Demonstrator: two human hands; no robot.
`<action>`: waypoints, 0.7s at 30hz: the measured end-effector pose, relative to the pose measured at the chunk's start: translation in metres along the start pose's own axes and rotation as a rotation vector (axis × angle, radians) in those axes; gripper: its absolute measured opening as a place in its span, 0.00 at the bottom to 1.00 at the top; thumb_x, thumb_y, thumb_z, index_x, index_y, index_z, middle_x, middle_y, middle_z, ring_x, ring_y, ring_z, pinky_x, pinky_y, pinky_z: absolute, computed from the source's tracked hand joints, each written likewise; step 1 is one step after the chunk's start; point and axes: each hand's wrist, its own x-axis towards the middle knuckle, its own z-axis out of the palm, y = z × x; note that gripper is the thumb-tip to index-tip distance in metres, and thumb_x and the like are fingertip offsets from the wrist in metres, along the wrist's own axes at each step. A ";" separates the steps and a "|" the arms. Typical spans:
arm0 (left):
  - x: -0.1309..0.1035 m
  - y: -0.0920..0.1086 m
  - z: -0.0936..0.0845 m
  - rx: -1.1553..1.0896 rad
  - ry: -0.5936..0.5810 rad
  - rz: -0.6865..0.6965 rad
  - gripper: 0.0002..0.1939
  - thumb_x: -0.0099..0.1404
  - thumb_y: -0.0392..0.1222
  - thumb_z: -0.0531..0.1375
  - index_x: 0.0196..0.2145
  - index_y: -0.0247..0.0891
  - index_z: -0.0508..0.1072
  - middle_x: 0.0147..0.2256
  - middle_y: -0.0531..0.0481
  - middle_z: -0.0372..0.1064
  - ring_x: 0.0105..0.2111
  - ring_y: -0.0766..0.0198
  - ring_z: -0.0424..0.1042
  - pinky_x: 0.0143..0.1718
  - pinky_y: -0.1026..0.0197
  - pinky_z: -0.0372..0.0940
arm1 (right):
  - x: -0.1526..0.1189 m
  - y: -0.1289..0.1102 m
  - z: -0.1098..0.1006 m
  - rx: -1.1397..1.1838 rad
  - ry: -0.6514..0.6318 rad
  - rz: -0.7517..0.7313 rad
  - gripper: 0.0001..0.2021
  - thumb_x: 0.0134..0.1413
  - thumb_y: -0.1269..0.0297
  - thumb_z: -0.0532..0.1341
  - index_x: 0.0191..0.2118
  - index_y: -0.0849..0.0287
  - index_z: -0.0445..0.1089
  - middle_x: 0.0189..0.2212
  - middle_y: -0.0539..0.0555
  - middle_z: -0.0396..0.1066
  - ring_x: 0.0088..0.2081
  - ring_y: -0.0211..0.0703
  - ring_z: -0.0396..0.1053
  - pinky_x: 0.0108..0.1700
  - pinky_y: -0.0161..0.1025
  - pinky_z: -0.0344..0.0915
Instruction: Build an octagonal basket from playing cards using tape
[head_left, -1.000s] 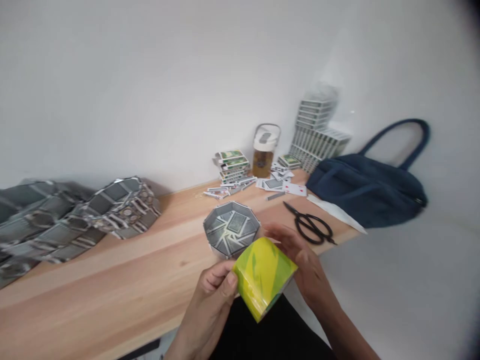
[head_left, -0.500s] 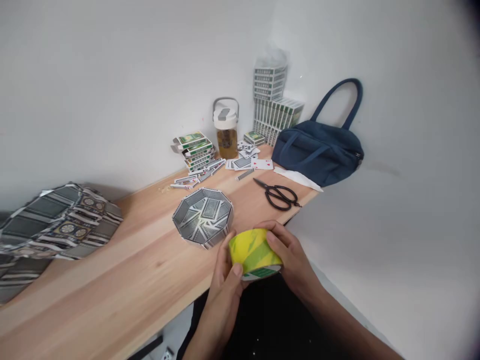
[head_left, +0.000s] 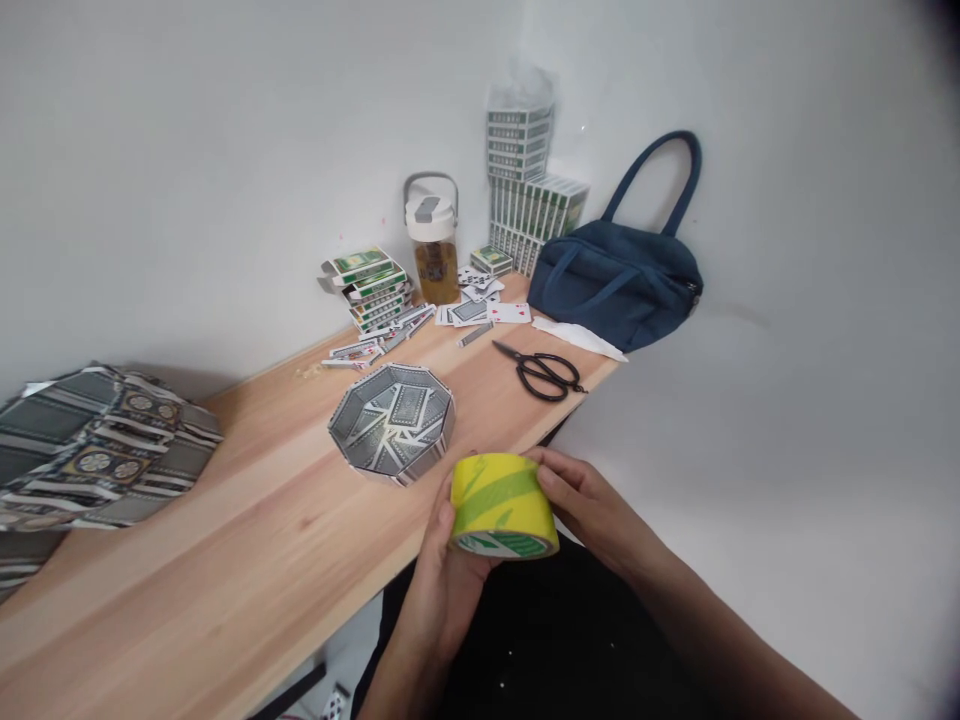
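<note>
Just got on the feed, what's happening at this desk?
A person holds a roll of yellow-green tape in both hands, left hand and right hand, just off the desk's near edge. Beyond it stands an eight-sided tray made of playing cards. Black scissors lie to its right, with loose cards, card boxes and a drink bottle behind.

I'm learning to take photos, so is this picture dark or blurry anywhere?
Head view: top right corner black; faint shadow on the wall beside the patterned basket; label print on the yellow tape roll too fuzzy to read.
</note>
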 end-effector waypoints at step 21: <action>-0.010 0.006 0.009 0.248 -0.122 -0.080 0.27 0.59 0.49 0.65 0.54 0.45 0.65 0.59 0.43 0.58 0.57 0.46 0.61 0.54 0.50 0.60 | -0.015 -0.015 -0.014 -0.275 -0.069 -0.020 0.18 0.62 0.49 0.53 0.38 0.58 0.74 0.34 0.53 0.71 0.36 0.42 0.67 0.40 0.38 0.62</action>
